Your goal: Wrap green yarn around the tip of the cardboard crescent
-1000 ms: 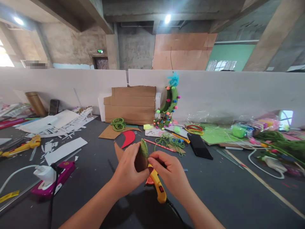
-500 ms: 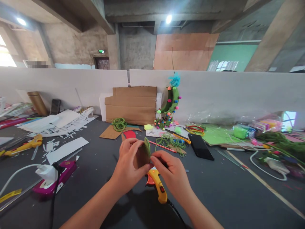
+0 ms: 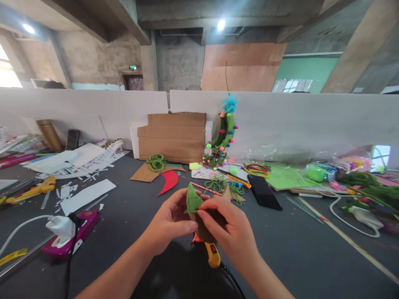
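Observation:
Both my hands hold a small cardboard piece (image 3: 202,226) with green yarn (image 3: 193,199) wound over its upper tip. My left hand (image 3: 170,222) grips it from the left, thumb across the front. My right hand (image 3: 230,228) pinches it from the right, fingers closed just below the green part. Under my hands a yellow glue gun (image 3: 212,254) lies on the dark table (image 3: 296,249), its black cord running toward me.
A red crescent (image 3: 168,182), loose green yarn (image 3: 218,182), a black phone (image 3: 264,192) and a green crescent decoration with pompoms (image 3: 222,135) lie beyond my hands. A pink glue gun (image 3: 73,230) and white plug sit at the left. Cardboard (image 3: 173,136) leans on the white partition.
The cardboard piece has turned and tilted between my hands, so the green yarn now faces me; my right hand has moved over its front. My hands have shifted slightly right.

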A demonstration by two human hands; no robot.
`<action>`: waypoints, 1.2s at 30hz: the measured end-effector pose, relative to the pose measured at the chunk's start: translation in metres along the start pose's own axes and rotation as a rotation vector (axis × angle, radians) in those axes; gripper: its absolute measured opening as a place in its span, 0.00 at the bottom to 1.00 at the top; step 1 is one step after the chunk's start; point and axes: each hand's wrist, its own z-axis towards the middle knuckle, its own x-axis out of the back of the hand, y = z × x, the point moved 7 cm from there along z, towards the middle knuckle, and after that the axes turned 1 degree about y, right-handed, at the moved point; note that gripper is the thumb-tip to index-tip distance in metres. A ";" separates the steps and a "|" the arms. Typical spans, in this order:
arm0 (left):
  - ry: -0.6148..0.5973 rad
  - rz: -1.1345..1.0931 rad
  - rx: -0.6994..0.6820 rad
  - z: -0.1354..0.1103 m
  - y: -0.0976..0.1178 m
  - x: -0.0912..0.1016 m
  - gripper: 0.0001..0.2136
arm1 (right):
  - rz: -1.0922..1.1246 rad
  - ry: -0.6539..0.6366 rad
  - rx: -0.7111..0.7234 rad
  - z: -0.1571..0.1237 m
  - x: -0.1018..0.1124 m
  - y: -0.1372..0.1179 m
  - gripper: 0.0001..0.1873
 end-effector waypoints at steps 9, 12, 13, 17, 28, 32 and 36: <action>0.068 -0.016 0.037 0.000 -0.005 0.005 0.23 | -0.082 -0.040 -0.073 -0.001 -0.007 0.007 0.05; 0.110 0.058 0.039 0.002 -0.006 0.010 0.21 | -0.088 -0.065 -0.120 -0.001 -0.010 0.012 0.05; 0.129 0.093 0.054 0.002 -0.006 0.013 0.20 | -0.095 -0.071 -0.127 -0.001 -0.011 0.014 0.05; 0.158 0.208 0.144 0.005 -0.010 0.020 0.19 | -0.129 -0.103 -0.137 0.001 -0.015 0.022 0.05; 0.219 0.279 0.173 0.015 -0.015 0.039 0.14 | -0.032 -0.063 -0.254 0.010 -0.011 0.052 0.04; 0.313 0.307 0.101 0.020 -0.009 0.056 0.11 | 0.091 -0.053 -0.311 0.013 -0.008 0.064 0.05; 0.431 0.290 0.045 0.027 -0.001 0.077 0.08 | 0.201 -0.028 -0.406 0.017 0.003 0.081 0.08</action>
